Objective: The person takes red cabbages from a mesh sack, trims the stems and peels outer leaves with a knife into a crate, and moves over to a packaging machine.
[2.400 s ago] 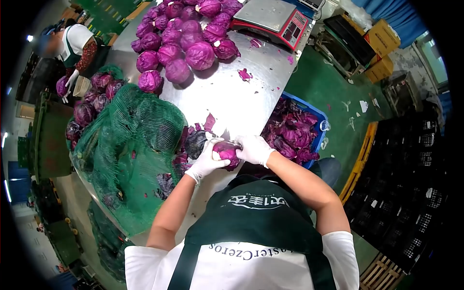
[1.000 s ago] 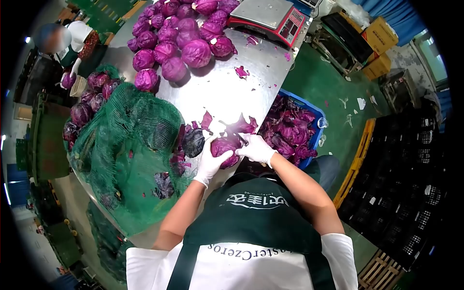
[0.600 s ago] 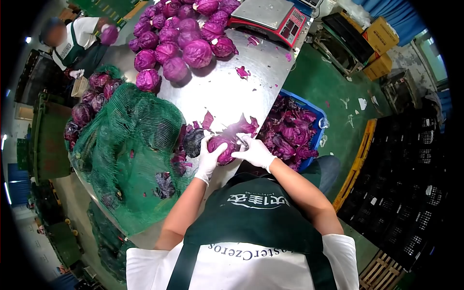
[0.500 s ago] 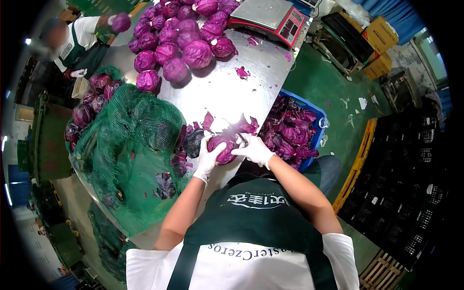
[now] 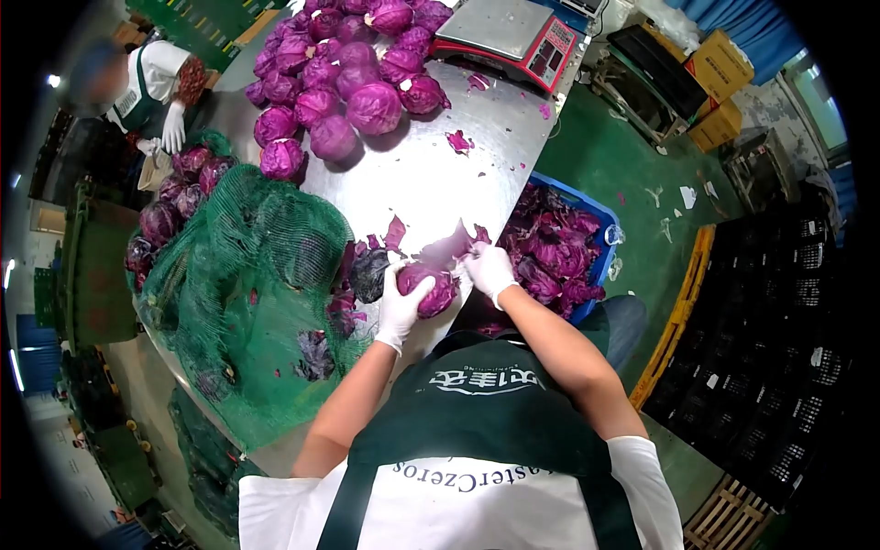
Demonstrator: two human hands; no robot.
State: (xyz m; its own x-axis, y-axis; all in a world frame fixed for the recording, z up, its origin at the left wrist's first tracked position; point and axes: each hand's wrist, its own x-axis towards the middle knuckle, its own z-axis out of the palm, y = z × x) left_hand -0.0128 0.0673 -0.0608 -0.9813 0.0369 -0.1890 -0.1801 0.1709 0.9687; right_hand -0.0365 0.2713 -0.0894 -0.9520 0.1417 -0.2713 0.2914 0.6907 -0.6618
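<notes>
A red cabbage sits near the table's front edge, held by my left hand in a white glove, its fingers and thumb around the left side. Just right of the cabbage is my right hand, gloved too, fingers curled together; what they hold, if anything, is too small to tell. Loose purple leaves lie beyond the cabbage on the metal table. A dark cabbage rests left of my left hand, beside the green net.
Many cabbages are piled at the back, beside a red scale. A blue crate of purple leaves stands right of the table. A co-worker stands at the far left. Black crates are stacked at the right.
My right hand has moved off the cabbage to the right and its fingers have curled in. My left hand keeps its hold. The co-worker's hand has come back from the pile, without the cabbage it carried.
</notes>
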